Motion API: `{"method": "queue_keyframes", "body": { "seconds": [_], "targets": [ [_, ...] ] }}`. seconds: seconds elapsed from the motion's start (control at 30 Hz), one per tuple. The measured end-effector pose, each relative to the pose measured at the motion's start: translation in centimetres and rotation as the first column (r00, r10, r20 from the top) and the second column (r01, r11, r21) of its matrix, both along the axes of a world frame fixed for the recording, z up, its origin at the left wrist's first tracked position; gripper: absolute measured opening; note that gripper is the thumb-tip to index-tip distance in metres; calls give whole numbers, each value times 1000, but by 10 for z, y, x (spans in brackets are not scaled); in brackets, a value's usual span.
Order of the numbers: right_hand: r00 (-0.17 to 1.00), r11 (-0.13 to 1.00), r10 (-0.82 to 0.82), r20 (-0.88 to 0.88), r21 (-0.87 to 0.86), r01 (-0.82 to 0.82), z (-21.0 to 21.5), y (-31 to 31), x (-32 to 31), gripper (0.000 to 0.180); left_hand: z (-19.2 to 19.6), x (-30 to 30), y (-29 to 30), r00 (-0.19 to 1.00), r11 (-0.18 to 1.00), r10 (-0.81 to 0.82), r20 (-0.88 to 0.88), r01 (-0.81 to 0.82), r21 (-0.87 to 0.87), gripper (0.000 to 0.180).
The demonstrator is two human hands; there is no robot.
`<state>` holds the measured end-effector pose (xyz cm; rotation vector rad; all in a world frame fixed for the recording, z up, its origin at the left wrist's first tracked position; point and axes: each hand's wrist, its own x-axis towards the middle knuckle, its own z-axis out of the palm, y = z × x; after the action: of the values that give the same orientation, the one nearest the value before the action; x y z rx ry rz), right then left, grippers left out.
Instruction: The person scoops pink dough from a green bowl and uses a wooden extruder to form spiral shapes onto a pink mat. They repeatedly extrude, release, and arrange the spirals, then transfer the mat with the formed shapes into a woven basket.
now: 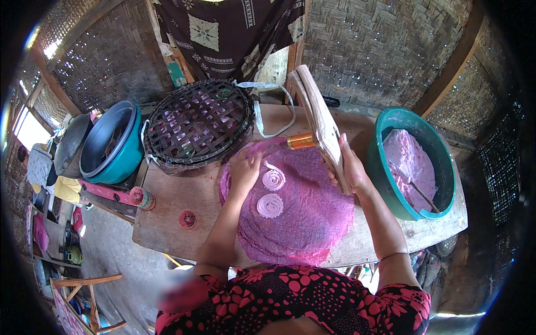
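Observation:
My right hand (352, 167) grips a wooden hand press (322, 120) made of two long boards, raised over the right part of the mat. A shiny orange-gold cylinder (300, 141) sticks out from the press toward the left. My left hand (245, 170) is at the upper left of a round pink-purple cloth mat (307, 206), its fingers bunched together. What they pinch, if anything, I cannot make out. Beside that hand lie two pale pink dough coils on the mat: an upper coil (273, 179) with a loose tail, and a lower coil (270, 205).
A green basin (385, 195) of pink dough with a stick in it stands at the right. Behind my left hand is a dark woven basket lid (198, 120). Farther left are a teal tub (120, 167), stacked small round moulds (142, 198) and a single one (187, 219) on the wooden table.

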<state>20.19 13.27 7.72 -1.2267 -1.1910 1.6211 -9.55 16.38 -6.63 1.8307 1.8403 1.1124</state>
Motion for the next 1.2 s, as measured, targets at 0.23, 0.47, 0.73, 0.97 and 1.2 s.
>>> {"method": "queue_keyframes", "body": {
  "seconds": [0.23, 0.47, 0.73, 0.97, 1.2],
  "targets": [
    [997, 997, -77, 20, -23, 78, 9, -26, 11, 81, -17, 1, -52, 981, 997, 73, -179, -70, 24, 44],
    [993, 994, -104, -51, -22, 103, 5, -37, 17, 88, -17, 13, -72, 962, 996, 89, -258, -80, 45, 47],
    [996, 997, -74, -54, 30, 75, 8, -54, 31, 84, 31, 18, -87, 907, 1000, 20, -421, -22, 2, 53],
    [969, 969, 247, 35, -10, -246, 59, -69, 17, 77, 168, 27, -88, 857, 854, -511, 72, 496, 157, 28],
    [542, 627, -161, 825, 510, -589, 100, -85, -8, 61, 176, 63, -99, 692, 691, -721, 35, 722, -40, 47]
  ]
}}
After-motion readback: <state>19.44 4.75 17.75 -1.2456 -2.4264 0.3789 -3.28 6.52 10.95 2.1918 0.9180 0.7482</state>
